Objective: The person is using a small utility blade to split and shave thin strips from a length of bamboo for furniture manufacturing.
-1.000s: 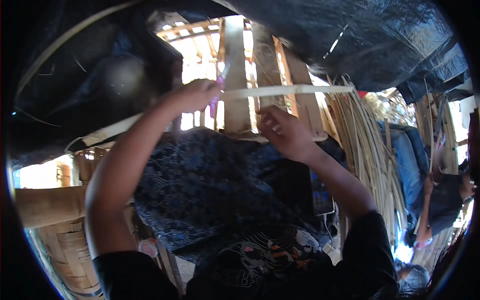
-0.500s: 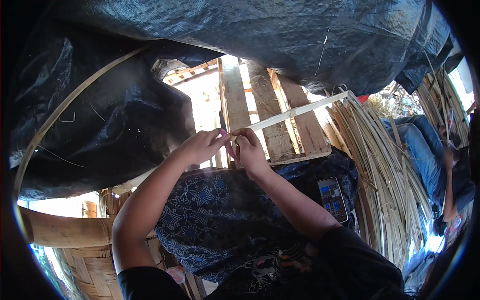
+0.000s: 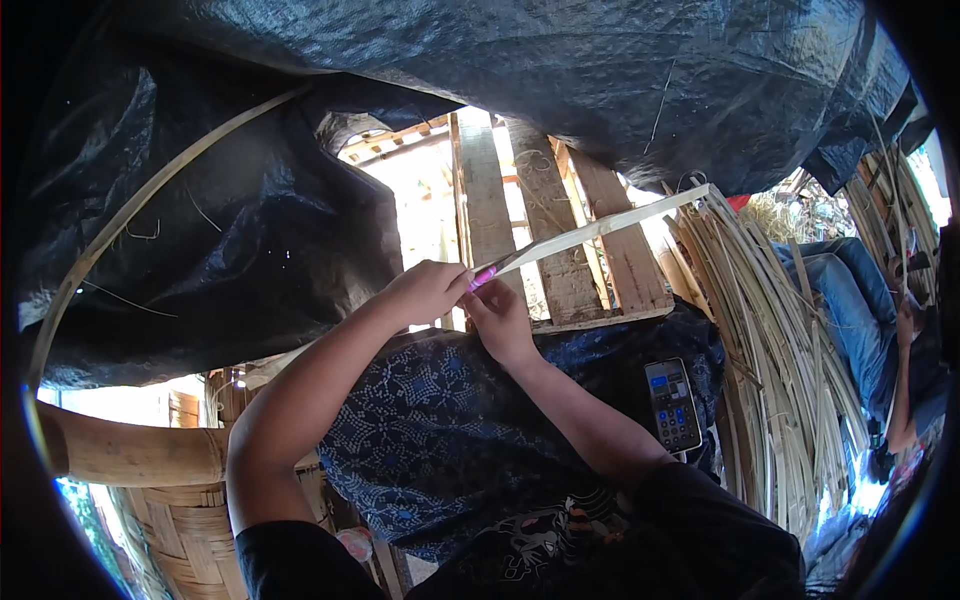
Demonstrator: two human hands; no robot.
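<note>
My two hands meet in front of my lap at a glossy pink band [image 3: 483,277]. My left hand [image 3: 432,290] is closed, its fingertips close against the band. From below, the bent fingers of my right hand [image 3: 503,318] pinch at the band. Whether it is wrapped round a left finger or round something held there, I cannot tell. A long pale bamboo strip [image 3: 600,228] stretches from just beyond the band toward the upper right. Its near end is hidden near my fingers.
Wooden slats [image 3: 550,225] stand ahead of my lap, which a dark blue patterned cloth [image 3: 430,410] covers. A phone [image 3: 672,405] lies on the right. Beyond it are many split bamboo strips [image 3: 770,370] and a seated person [image 3: 845,290]. Black sheeting [image 3: 250,220] hangs left, beside a curved strip [image 3: 150,195].
The dangling pink length between my hands now shows as a compact band at the fingertips. My hands have shifted slightly right in the picture, and my right hand has turned.
</note>
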